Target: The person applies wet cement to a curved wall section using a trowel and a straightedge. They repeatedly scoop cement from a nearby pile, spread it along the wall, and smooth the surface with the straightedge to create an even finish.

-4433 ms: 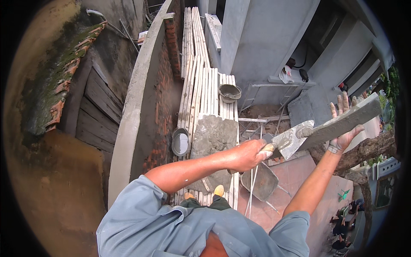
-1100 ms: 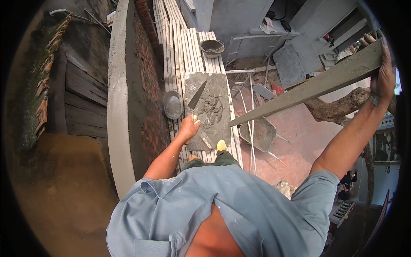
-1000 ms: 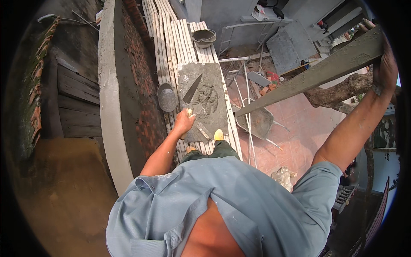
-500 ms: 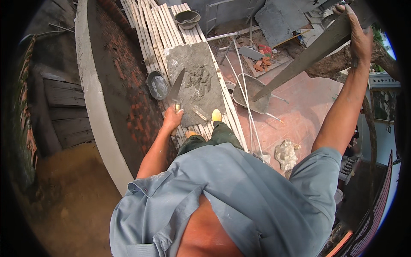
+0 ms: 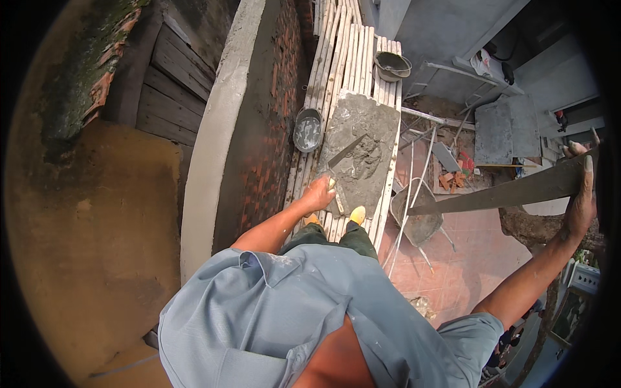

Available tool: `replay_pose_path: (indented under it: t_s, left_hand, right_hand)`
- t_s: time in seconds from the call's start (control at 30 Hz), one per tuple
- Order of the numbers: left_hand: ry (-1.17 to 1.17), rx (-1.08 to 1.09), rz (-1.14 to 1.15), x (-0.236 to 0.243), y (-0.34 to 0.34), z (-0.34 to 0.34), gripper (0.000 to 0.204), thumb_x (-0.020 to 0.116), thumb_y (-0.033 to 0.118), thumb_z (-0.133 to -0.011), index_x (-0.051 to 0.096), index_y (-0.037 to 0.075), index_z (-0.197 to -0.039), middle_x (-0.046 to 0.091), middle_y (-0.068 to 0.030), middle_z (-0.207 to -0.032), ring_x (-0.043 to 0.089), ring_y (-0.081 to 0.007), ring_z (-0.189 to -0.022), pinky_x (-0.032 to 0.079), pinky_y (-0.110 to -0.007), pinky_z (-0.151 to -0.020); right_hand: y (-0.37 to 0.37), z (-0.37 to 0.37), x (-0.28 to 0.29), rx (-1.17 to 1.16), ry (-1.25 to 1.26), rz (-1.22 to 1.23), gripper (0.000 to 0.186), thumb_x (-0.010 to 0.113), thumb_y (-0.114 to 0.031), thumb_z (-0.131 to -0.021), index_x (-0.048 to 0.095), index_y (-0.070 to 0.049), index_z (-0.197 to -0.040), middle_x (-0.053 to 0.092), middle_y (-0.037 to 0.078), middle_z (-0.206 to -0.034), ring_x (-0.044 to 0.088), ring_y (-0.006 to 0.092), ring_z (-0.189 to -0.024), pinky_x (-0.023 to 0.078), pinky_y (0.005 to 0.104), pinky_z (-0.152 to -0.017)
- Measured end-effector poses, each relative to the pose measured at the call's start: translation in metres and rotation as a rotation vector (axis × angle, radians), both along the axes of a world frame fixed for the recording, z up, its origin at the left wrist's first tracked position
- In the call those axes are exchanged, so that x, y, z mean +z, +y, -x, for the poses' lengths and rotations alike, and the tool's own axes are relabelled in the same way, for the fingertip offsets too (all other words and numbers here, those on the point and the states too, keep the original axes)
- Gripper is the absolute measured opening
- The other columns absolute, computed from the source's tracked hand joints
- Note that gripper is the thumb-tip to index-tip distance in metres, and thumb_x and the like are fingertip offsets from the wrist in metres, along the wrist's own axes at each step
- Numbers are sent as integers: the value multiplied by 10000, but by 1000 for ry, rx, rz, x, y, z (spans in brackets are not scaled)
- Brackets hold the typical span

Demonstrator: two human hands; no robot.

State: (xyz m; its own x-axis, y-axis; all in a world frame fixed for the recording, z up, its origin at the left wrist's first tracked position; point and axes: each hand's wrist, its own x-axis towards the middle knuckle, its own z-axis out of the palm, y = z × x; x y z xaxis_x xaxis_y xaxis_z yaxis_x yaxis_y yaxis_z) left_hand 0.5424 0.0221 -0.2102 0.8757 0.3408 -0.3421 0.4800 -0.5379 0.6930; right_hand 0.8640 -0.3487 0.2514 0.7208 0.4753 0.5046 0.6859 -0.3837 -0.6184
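Note:
My left hand point(image 5: 319, 193) is closed round the handle of a trowel point(image 5: 345, 154). The trowel's pointed blade reaches over wet grey mortar point(image 5: 375, 126) spread on a board that lies on bamboo poles. Close by that hand, a small wooden-looking block point(image 5: 339, 200) rests at the mortar's near edge. Out to the right, my raised right hand point(image 5: 580, 204) grips a long grey straightedge board point(image 5: 504, 196) near its wide end. That board slants left over the wheelbarrow and looks narrower toward its far end.
A partly plastered brick wall point(image 5: 220, 129) runs along the left of the bamboo platform point(image 5: 343, 55). Two buckets stand there, one point(image 5: 308, 130) beside the wall, another point(image 5: 392, 66) farther off. Below right are a wheelbarrow point(image 5: 420, 220), thin poles and a tree trunk point(image 5: 537, 227).
The view has swung, so the wall and platform sit farther right. My right hand and the straightedge are lower, and the board is nearer level. The trowel blade has tipped rightward over the mortar.

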Motion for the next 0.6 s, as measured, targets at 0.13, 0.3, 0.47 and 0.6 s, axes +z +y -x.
replay_pose_path:
  t_s: [0.13, 0.3, 0.47, 0.6]
  left_hand:
    - [-91, 7, 64, 21, -23, -16, 433, 667, 228, -876, 508, -48, -1168, 631, -335, -1067, 610, -503, -1061, 486, -539, -893]
    - [-206, 89, 173, 59, -47, -31, 549, 729, 315, -874, 520, -49, -1227, 599, -346, -1183, 593, -498, -1125, 485, -526, -942]
    - [-358, 174, 116, 91, -57, -32, 661, 816, 462, -794, 528, -50, -1097, 592, -282, -1032, 600, -435, -1009, 474, -486, -884]
    - [-324, 282, 119, 113, -60, -26, 814, 853, 551, -721, 517, -84, -1105, 559, -298, -1126, 572, -437, -1087, 461, -491, -946]
  right_hand:
    - [34, -14, 33, 247, 110, -115, 428, 438, -273, -1095, 576, 64, -1319, 649, 167, -1244, 652, 241, -1101, 493, 358, -987]
    - [101, -25, 58, 561, 275, -238, 473, 456, -338, -1076, 563, 74, -1282, 617, 183, -1208, 636, 257, -1064, 472, 390, -1011]
    - [166, -34, 68, 970, 358, -412, 458, 483, -289, -1075, 538, 96, -1317, 595, 213, -1228, 626, 318, -1133, 460, 452, -1099]
    - [221, -38, 89, 1041, 359, -542, 462, 455, -229, -1076, 482, 123, -1375, 517, 290, -1389, 539, 399, -1298, 417, 543, -1149]
